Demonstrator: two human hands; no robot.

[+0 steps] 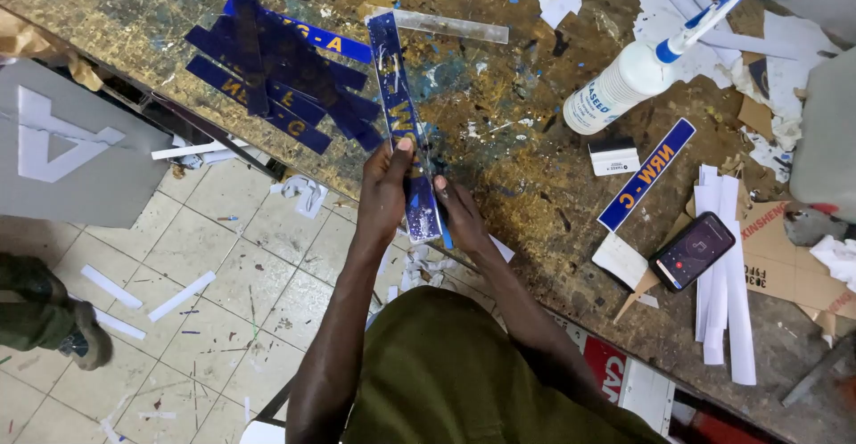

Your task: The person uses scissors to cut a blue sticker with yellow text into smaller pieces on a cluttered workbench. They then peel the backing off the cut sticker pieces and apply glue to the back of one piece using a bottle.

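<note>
A long blue strip with yellow lettering (pixel 399 96) lies lengthwise on the stained workbench (pixel 499 141), its near end over the bench edge. My left hand (pixel 385 190) grips that near end, thumb on top. My right hand (pixel 456 212) presses the strip's right edge, and a thin blue tool or strip edge shows beside its fingers; I cannot tell which. A pile of several similar blue strips (pixel 276 69) lies at the left of the bench.
A white squeeze bottle with a blue nozzle (pixel 637 69), a clear ruler (pixel 450 25), another blue lettered strip (pixel 646 175), a phone (pixel 694 250), white paper strips (pixel 724 301) and cardboard sit on the bench. Paper scraps litter the tiled floor. Another person's leg and shoe (pixel 53 319) are at the left.
</note>
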